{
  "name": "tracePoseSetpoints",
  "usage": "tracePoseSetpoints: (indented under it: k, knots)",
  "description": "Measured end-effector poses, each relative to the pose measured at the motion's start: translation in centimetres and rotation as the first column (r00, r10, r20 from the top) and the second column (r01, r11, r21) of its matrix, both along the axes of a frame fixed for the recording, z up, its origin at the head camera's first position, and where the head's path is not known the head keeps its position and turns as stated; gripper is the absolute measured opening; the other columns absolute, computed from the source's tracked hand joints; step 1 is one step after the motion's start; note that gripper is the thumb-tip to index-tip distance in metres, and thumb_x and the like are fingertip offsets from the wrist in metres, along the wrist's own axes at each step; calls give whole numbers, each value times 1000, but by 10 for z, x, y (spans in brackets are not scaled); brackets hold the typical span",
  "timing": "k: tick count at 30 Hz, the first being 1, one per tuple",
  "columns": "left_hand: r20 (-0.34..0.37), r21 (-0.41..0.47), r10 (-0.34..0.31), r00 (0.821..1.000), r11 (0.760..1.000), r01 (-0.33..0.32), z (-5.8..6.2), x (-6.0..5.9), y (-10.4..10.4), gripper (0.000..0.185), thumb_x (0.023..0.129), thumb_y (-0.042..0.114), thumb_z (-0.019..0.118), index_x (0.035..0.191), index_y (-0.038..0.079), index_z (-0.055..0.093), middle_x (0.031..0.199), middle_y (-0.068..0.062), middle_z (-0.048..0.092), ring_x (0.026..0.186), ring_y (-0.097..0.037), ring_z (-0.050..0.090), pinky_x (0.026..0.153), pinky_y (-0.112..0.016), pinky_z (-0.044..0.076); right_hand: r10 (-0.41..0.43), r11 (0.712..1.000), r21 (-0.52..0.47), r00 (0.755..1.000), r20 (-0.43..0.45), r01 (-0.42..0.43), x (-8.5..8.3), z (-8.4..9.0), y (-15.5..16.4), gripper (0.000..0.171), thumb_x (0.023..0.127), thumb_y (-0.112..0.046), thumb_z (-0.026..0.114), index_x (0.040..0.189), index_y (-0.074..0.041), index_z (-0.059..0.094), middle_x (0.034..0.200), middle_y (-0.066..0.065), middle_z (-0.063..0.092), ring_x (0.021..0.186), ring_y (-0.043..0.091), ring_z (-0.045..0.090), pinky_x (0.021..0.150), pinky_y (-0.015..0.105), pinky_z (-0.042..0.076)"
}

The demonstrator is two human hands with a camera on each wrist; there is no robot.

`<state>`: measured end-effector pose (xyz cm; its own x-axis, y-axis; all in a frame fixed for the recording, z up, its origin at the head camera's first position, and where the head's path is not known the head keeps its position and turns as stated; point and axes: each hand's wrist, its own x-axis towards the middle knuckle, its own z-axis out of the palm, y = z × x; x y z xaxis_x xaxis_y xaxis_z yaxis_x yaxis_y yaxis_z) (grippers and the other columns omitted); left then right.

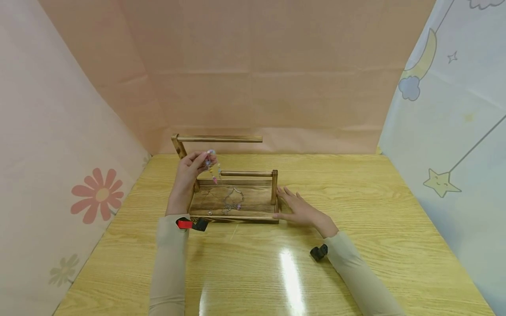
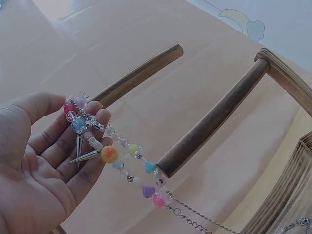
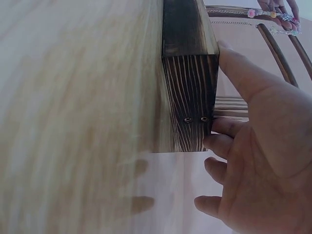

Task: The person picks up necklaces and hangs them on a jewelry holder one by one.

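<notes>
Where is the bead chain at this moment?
In the head view, the bead chain hangs from the left hand, above the wooden stand's left end.

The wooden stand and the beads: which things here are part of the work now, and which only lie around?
In use:
- bead chain, held up by the left hand
- wooden stand, steadied at its end by the right hand

Lying about:
- metal chain on the stand's base
- table

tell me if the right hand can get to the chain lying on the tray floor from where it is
Probably yes. The right hand rests flat against the wooden stand's right end, and the chain lies uncovered on the tray floor just past the upright post. It would need to go over the low front edge.
</notes>
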<state>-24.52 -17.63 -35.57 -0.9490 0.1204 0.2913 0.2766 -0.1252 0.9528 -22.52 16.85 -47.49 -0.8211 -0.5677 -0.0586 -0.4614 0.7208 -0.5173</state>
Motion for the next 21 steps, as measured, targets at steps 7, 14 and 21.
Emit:
tracePoseSetpoints:
  k: [7, 14, 21]
  knots:
    - [1, -11, 7, 1000, 1000, -7, 2, -3, 6, 22, 95, 23, 53, 100, 4, 64, 91, 2, 69, 87, -12, 64, 77, -26, 51, -2, 1000, 6, 1000, 1, 2, 1, 0, -1, 88, 87, -60, 50, 150, -15, 9, 156, 10, 8, 143, 26, 1, 114, 52, 2]
    - [2, -4, 24, 1000, 1000, -24, 4, -6, 7, 20, 96, 21, 52, 98, 5, 63, 89, 3, 69, 86, -11, 64, 78, -26, 51, 0, 1000, 7, 1000, -2, 0, 0, 0, -2, 88, 86, -61, 50, 150, -15, 9, 155, 12, 7, 143, 28, 2, 114, 53, 3]
    - [2, 14, 7, 1000, 1000, -7, 6, -11, 8, 21, 96, 21, 51, 100, 3, 63, 90, 2, 69, 86, -12, 65, 77, -25, 51, -3, 1000, 2, 1000, 6, 3, -1, -1, 0, 89, 86, -62, 50, 150, -17, 8, 156, 11, 6, 143, 26, 1, 114, 52, 3]
